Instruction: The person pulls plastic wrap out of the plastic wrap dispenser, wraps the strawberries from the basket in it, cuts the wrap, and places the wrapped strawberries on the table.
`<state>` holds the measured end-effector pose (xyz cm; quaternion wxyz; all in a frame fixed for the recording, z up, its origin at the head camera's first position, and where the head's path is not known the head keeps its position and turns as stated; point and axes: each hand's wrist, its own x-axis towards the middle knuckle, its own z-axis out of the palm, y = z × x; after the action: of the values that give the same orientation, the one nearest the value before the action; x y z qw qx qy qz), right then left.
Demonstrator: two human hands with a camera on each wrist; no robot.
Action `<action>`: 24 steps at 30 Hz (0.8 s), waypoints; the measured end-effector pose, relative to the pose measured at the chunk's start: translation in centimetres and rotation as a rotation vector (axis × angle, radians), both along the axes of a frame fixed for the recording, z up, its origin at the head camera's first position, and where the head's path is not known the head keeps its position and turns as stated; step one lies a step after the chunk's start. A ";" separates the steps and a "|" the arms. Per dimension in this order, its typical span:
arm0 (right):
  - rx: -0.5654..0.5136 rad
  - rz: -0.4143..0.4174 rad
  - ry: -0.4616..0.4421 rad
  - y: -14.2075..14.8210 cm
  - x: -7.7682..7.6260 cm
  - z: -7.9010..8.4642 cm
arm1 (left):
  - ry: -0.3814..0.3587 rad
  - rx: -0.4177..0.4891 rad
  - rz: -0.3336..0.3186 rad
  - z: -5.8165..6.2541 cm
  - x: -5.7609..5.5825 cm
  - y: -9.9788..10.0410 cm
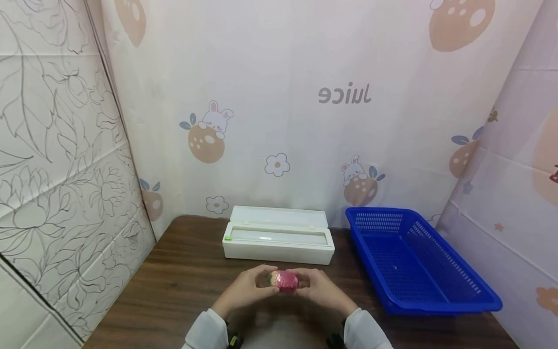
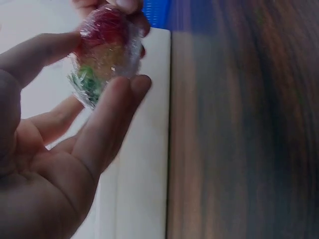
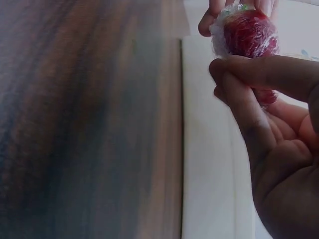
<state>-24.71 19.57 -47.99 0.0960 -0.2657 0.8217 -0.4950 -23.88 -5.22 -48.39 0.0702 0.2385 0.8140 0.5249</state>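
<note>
A small rounded thing (image 1: 285, 281), red at one end, tan in the middle and green at the other, is held up over the table's front middle. Crinkled clear plastic film (image 2: 130, 52) covers it in the wrist views; whether it is a fruit I cannot tell. My left hand (image 1: 248, 288) pinches its green end between thumb and fingers. From the other side my right hand (image 1: 322, 289) grips the red end (image 3: 249, 37). Just beyond both hands lies a long white box (image 1: 279, 252), its lid (image 1: 279, 216) raised at the back; it looks like a cling film dispenser.
A blue plastic basket (image 1: 436, 306) with slotted sides stands at the right of the dark wooden table (image 1: 174, 281). Behind the table hangs a printed curtain (image 1: 279, 126), and patterned panels close off the left and right sides. A small green tab (image 1: 228, 238) sits at the box's left end.
</note>
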 end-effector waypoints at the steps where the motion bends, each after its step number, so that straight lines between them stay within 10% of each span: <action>1: 0.022 0.003 0.009 0.0 0.1 -0.3 | -0.009 -0.009 -0.006 -0.2 0.0 0.0; 24: 0.277 0.017 0.137 -1.1 1.2 -2.5 | -0.004 -0.178 -0.002 -1.8 0.7 -0.4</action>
<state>-23.56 18.48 -50.47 0.0798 -0.2900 0.8844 -0.3570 -23.20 -5.64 -50.20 0.0931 0.2313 0.8570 0.4509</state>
